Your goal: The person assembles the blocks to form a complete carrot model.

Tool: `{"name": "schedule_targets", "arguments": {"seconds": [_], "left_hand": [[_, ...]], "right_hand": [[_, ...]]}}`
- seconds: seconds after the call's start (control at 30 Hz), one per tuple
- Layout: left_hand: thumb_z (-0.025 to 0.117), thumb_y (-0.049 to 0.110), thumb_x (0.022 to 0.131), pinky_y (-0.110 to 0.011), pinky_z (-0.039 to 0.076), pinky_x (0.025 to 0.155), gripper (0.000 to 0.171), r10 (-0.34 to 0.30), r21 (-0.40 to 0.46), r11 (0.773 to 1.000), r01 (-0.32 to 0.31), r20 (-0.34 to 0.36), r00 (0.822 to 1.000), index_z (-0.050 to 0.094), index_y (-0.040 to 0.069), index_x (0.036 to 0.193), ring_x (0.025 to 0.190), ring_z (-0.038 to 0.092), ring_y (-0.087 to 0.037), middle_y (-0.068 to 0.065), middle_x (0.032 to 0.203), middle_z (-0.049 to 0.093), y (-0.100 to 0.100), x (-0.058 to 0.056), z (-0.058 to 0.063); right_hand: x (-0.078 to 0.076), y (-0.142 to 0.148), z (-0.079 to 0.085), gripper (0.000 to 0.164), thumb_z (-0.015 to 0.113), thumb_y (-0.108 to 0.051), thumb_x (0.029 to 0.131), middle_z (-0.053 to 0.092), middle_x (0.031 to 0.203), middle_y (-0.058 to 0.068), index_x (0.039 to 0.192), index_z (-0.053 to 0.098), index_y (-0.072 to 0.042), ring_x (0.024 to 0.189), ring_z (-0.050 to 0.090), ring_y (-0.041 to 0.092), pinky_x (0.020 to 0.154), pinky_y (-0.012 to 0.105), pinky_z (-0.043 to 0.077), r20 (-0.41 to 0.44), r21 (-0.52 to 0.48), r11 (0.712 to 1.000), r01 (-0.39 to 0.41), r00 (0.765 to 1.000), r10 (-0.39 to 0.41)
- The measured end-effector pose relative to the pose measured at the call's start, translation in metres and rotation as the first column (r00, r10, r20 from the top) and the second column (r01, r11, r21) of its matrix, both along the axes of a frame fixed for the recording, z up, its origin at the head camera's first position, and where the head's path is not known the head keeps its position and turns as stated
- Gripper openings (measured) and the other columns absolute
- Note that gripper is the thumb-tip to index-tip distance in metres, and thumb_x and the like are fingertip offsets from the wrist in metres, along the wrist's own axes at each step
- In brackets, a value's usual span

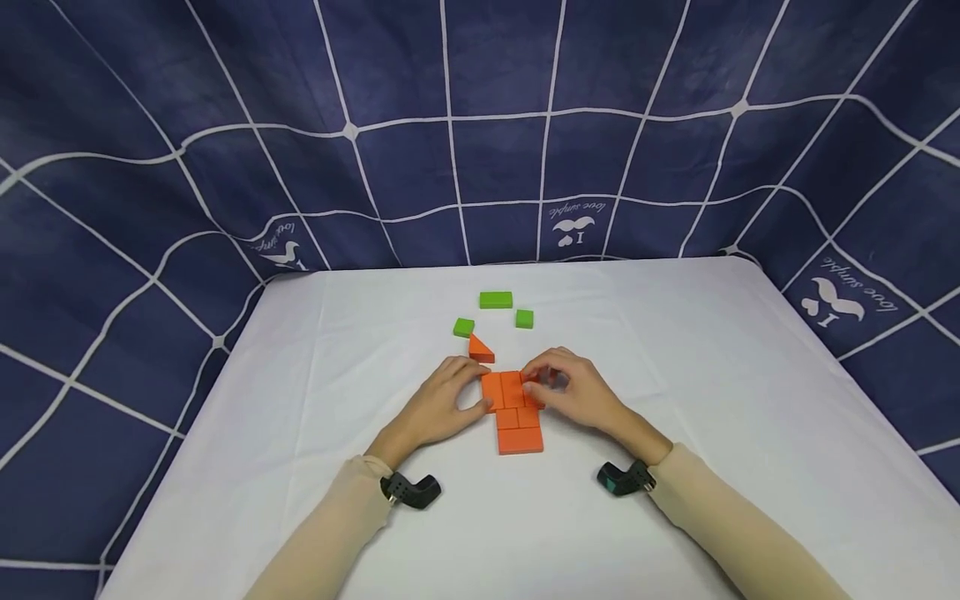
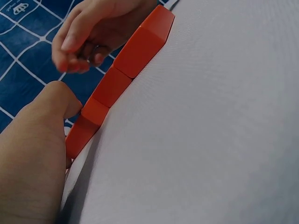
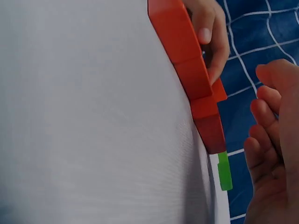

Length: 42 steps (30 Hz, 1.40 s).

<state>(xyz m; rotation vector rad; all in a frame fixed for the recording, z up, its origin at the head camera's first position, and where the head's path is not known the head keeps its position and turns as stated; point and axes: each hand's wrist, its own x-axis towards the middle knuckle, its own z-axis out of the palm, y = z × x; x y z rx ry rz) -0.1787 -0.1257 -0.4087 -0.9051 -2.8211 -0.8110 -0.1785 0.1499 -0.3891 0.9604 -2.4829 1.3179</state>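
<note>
The orange layout point(image 1: 512, 390) lies flat on the tabletop point(image 1: 675, 350), near its middle and between both hands. It is roughly T-shaped, its stem directed toward the person. Three oblong blocks form the crossbar, side by side, long axes running away from the person. Two small blocks sit below them, and one oblong base block point(image 1: 520, 441) closes the stem, long axis left to right. The triangular block point(image 1: 481, 351) lies just beyond the crossbar, apex pointing away, slope falling to the right.

The left hand point(image 1: 442, 404) has thumb and forefinger set wide, touching the crossbar's left end. The right hand point(image 1: 585, 392) is over the crossbar's right end, fingers loosely bent with a narrow gap; whether it touches a block cannot be told.

The wrist views show the blocks' side faces and thickness, hidden from the head view. Green appears in the head and right wrist views only.

Count: seven orange blocks visible, triangle included; three green, comprising one oblong green block point(image 1: 496, 300), lying crosswise, and two small green blocks point(image 1: 463, 327) point(image 1: 524, 318).
</note>
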Motion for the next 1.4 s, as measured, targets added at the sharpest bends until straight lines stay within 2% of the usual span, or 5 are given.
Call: {"name": "schedule_targets", "arguments": {"seconds": [0.3,0.63,0.9,1.2,1.4], "left_hand": [[0.067,0.043,0.096,-0.041,0.043,0.115,0.050,-0.026,-0.007,1.000,0.026,-0.028,0.999,0.062,0.013,0.136,0.130,0.050,-0.020,-0.002,0.136,0.057,0.001,-0.002,0.003],[0.067,0.042,0.096,-0.041,0.041,0.117,0.049,-0.032,0.013,0.999,0.032,-0.024,0.999,0.063,0.013,0.135,0.133,0.048,-0.020,-0.002,0.137,0.057,0.001,-0.005,0.003],[0.066,0.043,0.096,-0.040,0.039,0.118,0.049,-0.031,0.013,0.999,0.031,-0.022,0.999,0.062,0.014,0.136,0.134,0.048,-0.019,-0.001,0.137,0.057,0.001,-0.004,0.001],[0.065,0.045,0.097,-0.040,0.039,0.118,0.049,-0.030,-0.002,1.000,0.030,-0.015,0.999,0.062,0.015,0.136,0.134,0.048,-0.020,-0.002,0.138,0.057,0.001,-0.003,0.003],[0.066,0.042,0.096,-0.040,0.041,0.117,0.047,-0.034,0.008,0.999,0.034,-0.019,0.999,0.063,0.013,0.134,0.131,0.049,-0.020,-0.002,0.135,0.057,0.001,-0.003,0.004]], "right_hand": [[-0.028,-0.021,0.011,0.019,0.076,-0.015,0.092,0.072,0.100,-0.002,0.111,0.075,-0.010,0.090,0.061,0.017,0.079,0.032,0.053,0.020,0.091,0.995,0.045,0.999,-0.047],[-0.056,-0.051,0.019,0.029,0.075,-0.022,0.094,0.075,0.106,0.004,0.120,0.074,-0.009,0.095,0.066,0.021,0.087,0.038,0.056,0.060,0.223,0.975,0.017,0.998,-0.031],[-0.061,-0.064,0.015,0.031,0.075,-0.030,0.094,0.076,0.105,0.004,0.118,0.074,-0.011,0.096,0.067,0.020,0.089,0.039,0.056,0.084,0.274,0.960,0.054,0.993,-0.080],[-0.064,-0.062,0.016,0.023,0.076,-0.024,0.094,0.077,0.098,0.004,0.112,0.078,-0.012,0.090,0.070,0.019,0.084,0.036,0.059,0.096,0.279,0.953,0.115,0.985,-0.147],[-0.064,-0.059,0.015,0.024,0.075,-0.022,0.096,0.077,0.105,0.005,0.116,0.078,-0.009,0.098,0.070,0.021,0.090,0.039,0.058,0.077,0.277,0.954,0.114,0.987,-0.141]]}}
